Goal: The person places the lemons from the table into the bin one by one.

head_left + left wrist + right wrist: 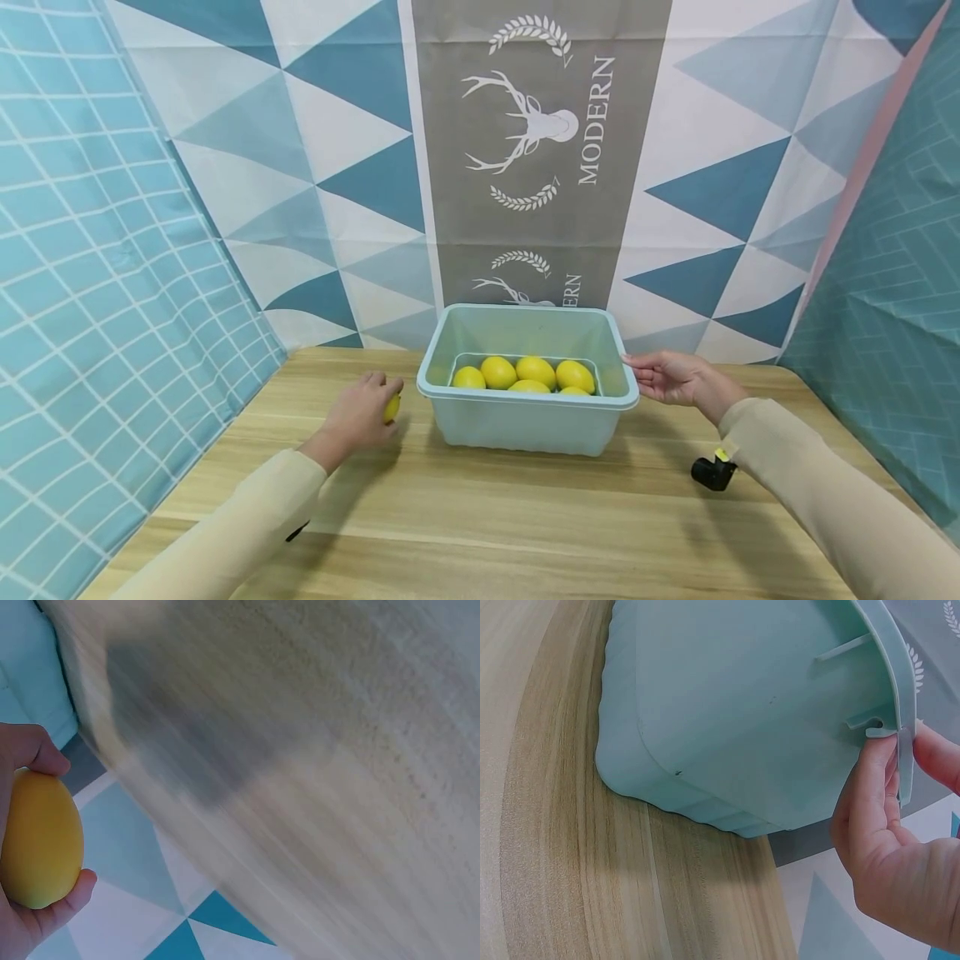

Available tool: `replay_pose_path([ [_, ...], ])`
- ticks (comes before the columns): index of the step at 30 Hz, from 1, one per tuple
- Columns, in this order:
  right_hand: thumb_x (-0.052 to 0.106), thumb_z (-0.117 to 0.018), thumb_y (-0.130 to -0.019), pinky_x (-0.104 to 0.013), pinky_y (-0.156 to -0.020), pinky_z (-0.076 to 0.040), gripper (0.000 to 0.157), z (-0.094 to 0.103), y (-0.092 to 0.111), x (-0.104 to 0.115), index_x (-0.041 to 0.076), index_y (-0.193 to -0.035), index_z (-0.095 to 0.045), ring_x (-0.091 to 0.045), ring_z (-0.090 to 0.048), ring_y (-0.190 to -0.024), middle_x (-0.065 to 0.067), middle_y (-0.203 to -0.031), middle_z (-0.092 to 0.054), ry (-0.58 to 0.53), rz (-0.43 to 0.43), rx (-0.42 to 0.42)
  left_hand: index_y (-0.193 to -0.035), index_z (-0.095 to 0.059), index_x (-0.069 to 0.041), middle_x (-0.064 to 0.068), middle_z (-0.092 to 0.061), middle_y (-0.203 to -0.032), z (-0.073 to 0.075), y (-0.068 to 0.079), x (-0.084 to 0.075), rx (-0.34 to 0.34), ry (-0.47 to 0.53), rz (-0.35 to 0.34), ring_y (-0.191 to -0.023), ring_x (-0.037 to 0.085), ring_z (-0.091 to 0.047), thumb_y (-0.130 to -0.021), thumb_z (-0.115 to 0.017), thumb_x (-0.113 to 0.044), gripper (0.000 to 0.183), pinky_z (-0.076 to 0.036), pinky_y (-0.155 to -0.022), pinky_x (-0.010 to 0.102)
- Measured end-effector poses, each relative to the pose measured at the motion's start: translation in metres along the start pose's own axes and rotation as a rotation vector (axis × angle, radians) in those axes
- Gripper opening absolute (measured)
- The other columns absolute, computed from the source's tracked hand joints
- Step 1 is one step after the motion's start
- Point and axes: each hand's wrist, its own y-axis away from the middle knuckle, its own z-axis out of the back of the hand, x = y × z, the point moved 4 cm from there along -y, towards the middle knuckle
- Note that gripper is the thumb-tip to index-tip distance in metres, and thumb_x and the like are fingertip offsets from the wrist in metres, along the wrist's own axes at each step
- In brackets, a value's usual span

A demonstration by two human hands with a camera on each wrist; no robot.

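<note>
A pale blue-green plastic bin [525,425] stands near the back of the table, with several yellow lemons [536,372] lying on its floor. To the left of the bin, my left hand [360,412] grips one lemon [41,838] between thumb and fingers, apart from the bin wall. On the other side, my right hand [671,380] pinches the bin's right rim, thumb on top and fingers curled underneath, as the right wrist view [885,825] shows. The bin's base rests on the wood.
The wooden table [480,517] ends at a patterned cloth wall [360,167] close behind the bin. Blue checked cloth [112,275] hangs on the left, teal cloth [885,350] on the right. A small black device [712,472] shows beneath the right sleeve.
</note>
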Motion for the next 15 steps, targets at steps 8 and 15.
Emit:
replay_pose_path([
  [8,0.014,-0.059,-0.095,-0.024,-0.078,-0.06,0.019,0.0,0.001,0.002,0.008,-0.083,-0.071,-0.01,-0.07,-0.076,-0.002,-0.078,-0.074,-0.015,0.001,0.002,-0.106,-0.061,-0.009,0.008,-0.054,-0.083,0.009,0.0,0.003,-0.031,0.001,-0.005,-0.075,0.02,-0.047,-0.065,-0.074,-0.019,0.043,-0.04,-0.049,0.028],
  [15,0.015,-0.059,-0.095,-0.024,-0.08,-0.06,0.018,-0.002,0.001,0.0,0.008,-0.083,-0.071,-0.01,-0.071,-0.076,-0.002,-0.079,-0.074,-0.014,-0.009,0.005,-0.102,-0.059,-0.01,0.007,-0.053,-0.083,0.014,0.002,0.006,-0.042,-0.007,-0.013,-0.077,0.021,-0.048,-0.065,-0.071,-0.018,0.04,-0.04,-0.047,0.028],
])
